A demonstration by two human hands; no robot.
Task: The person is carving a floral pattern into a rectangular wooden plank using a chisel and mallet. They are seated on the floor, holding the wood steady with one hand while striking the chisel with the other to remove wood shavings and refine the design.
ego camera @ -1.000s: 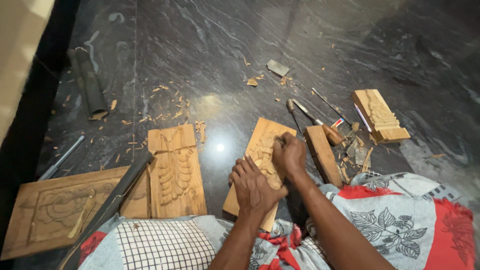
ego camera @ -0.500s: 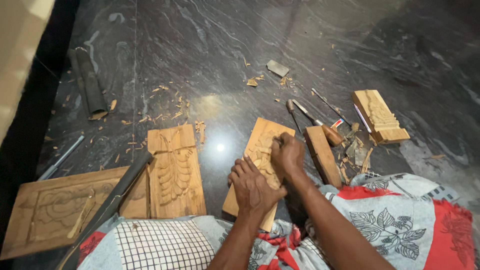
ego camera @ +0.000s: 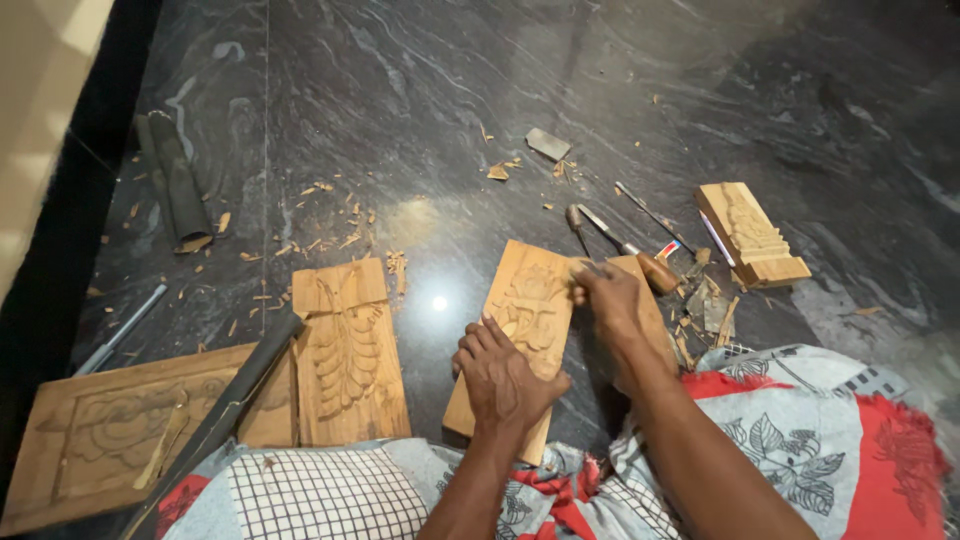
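As seen from the head camera, listed near to far:
Lap: patterned cloth (ego camera: 800, 440) in grey, red and white, across both legs.
Left hand (ego camera: 505, 375): flat, fingers spread, pressing on near end of pale rectangular carved wooden panel (ego camera: 520, 320); grasping nothing.
Right hand (ego camera: 608, 295): clenched at panel's far right edge; tool inside fist cannot be told.
Panel position: lying on dark polished stone floor (ego camera: 420, 100), directly ahead of lap.
Left side: second carved leaf-pattern plank (ego camera: 345, 350); large framed relief board (ego camera: 110, 440), dark bar (ego camera: 225, 410) across it.
Right side: wooden-handled chisels (ego camera: 625, 235); stepped carved wooden block (ego camera: 750, 235).
Far: scattered wood chips (ego camera: 320, 215); dark rolled sleeve (ego camera: 175, 185).
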